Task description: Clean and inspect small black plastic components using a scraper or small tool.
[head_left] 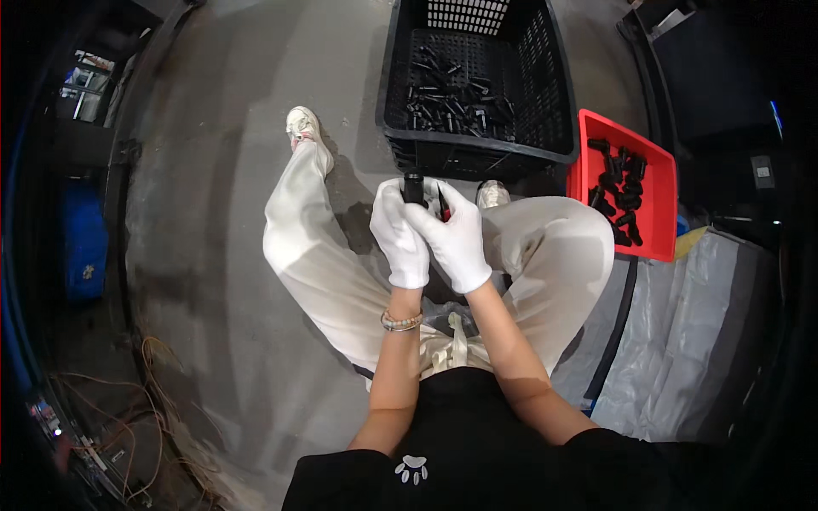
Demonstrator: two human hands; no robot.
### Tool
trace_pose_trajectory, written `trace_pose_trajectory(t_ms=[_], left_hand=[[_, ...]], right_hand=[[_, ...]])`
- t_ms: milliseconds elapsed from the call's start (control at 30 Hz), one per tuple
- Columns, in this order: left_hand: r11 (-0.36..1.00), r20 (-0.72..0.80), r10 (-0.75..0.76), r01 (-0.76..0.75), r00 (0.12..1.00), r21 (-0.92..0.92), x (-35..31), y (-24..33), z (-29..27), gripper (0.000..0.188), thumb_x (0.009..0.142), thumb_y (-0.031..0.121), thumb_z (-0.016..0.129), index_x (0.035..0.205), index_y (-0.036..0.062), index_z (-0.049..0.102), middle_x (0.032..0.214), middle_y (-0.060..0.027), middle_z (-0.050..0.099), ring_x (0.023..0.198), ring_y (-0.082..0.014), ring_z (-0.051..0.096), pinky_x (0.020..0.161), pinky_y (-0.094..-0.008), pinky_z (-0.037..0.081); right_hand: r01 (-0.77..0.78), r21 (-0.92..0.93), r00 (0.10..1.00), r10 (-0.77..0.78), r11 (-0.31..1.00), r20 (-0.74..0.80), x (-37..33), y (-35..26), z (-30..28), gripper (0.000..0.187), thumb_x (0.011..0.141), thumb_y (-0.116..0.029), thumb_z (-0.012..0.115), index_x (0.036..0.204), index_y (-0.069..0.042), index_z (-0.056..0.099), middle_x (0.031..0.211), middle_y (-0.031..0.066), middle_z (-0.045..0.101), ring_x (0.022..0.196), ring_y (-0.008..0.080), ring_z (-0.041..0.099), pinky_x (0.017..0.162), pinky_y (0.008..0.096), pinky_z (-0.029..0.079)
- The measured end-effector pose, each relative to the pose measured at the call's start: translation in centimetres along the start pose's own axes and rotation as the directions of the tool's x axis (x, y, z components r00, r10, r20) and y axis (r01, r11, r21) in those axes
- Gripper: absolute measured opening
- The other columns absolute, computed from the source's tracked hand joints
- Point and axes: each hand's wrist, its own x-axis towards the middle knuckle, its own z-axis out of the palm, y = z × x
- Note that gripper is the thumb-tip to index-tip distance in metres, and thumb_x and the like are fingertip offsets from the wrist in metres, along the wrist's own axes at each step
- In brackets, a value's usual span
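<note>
The small black cylindrical part [413,186] sits upright between my two hands, over my knees and just in front of the black plastic crate [477,153]. My left hand [399,234], in a white glove, is wrapped around its lower body, fingers closed on it, so only the top end of the part shows above my fist. My right hand [456,238], also in a white glove, lies against the left one, its fingers curled over toward the part; a thin dark and red piece [443,204] pokes up beside my right fingers, and I cannot tell just what it is or whether that hand pinches it or the part. On my left wrist I wear a beaded bracelet [400,322].

The crate stands on the grey concrete floor [213,213] past my feet, and its bottom is strewn with many more black parts [452,98] of the same kind. To my right, just beside the crate, is a red tray [656,183] with a heap of similar black pieces [618,192] along its near-left side. I sit with legs apart in pale trousers [324,264], a white shoe [302,126] stretched out to the left. A grey plastic sheet [682,341] covers the ground at my right, and loose cables [162,409] trail over the floor at lower left.
</note>
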Motion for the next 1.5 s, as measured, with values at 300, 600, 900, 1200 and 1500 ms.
trace_pose_trajectory(t_ms=[300, 600, 900, 1200, 1500], left_hand=[[0.795, 0.176, -0.305, 0.352, 0.936, -0.495, -1.0, 1.2, 0.6, 0.016, 0.092, 0.014, 0.041, 0.090, 0.0035, 0.053, 0.067, 0.0036, 0.045, 0.053, -0.0012, 0.037, 0.047, -0.0166, 0.030], [0.990, 0.186, 0.134, -0.125, 0.973, -0.061, -1.4, 2.2, 0.8, 0.029, 0.088, 0.026, 0.045, 0.088, -0.0007, 0.057, 0.076, -0.0059, 0.056, 0.061, -0.0109, 0.049, 0.056, -0.0233, 0.040], [0.966, 0.247, 0.239, -0.256, 0.939, 0.037, -0.1, 2.2, -1.0, 0.017, 0.082, 0.017, 0.055, 0.085, 0.0004, 0.056, 0.063, -0.0106, 0.057, 0.052, -0.0220, 0.057, 0.051, -0.0301, 0.045], [0.924, 0.214, 0.243, -0.293, 0.946, 0.247, -0.7, 2.0, -0.6, 0.023, 0.090, 0.021, 0.042, 0.085, 0.0005, 0.051, 0.062, -0.0137, 0.053, 0.052, -0.0288, 0.054, 0.051, -0.0359, 0.042], [0.968, 0.202, 0.094, -0.137, 0.975, 0.210, -1.6, 2.0, -0.5, 0.031, 0.093, 0.026, 0.038, 0.085, -0.0013, 0.051, 0.060, -0.0128, 0.050, 0.050, -0.0250, 0.051, 0.049, -0.0332, 0.038]], right_hand=[[-0.141, 0.397, 0.986, 0.091, 0.907, 0.140, 1.3, 0.2, -2.3, 0.020, 0.085, -0.010, 0.058, 0.101, 0.002, 0.060, 0.075, -0.0021, 0.058, 0.064, 0.0016, 0.049, 0.055, 0.0178, 0.041], [-0.101, 0.497, 0.995, 0.080, 0.862, 0.062, 1.0, 0.5, -2.7, 0.018, 0.089, -0.013, 0.050, 0.086, 0.000, 0.062, 0.071, -0.0005, 0.058, 0.062, 0.0032, 0.050, 0.055, 0.0183, 0.040], [-0.434, 0.554, 0.901, 0.348, 0.711, 0.258, -0.2, -2.9, -4.2, 0.022, 0.091, -0.023, 0.049, 0.087, -0.003, 0.059, 0.064, -0.0009, 0.052, 0.041, 0.0027, 0.037, 0.035, 0.0186, 0.025], [-0.175, 0.216, 0.981, 0.151, 0.961, 0.122, -2.2, -0.4, -3.7, 0.020, 0.079, -0.015, 0.064, 0.092, 0.000, 0.059, 0.065, -0.0029, 0.055, 0.059, 0.0036, 0.044, 0.055, 0.0219, 0.040], [-0.182, 0.108, 0.979, 0.170, 0.977, 0.112, -2.6, -1.3, -4.1, 0.018, 0.085, -0.015, 0.057, 0.089, 0.002, 0.061, 0.065, 0.0060, 0.061, 0.061, 0.0046, 0.053, 0.058, 0.0240, 0.044]])
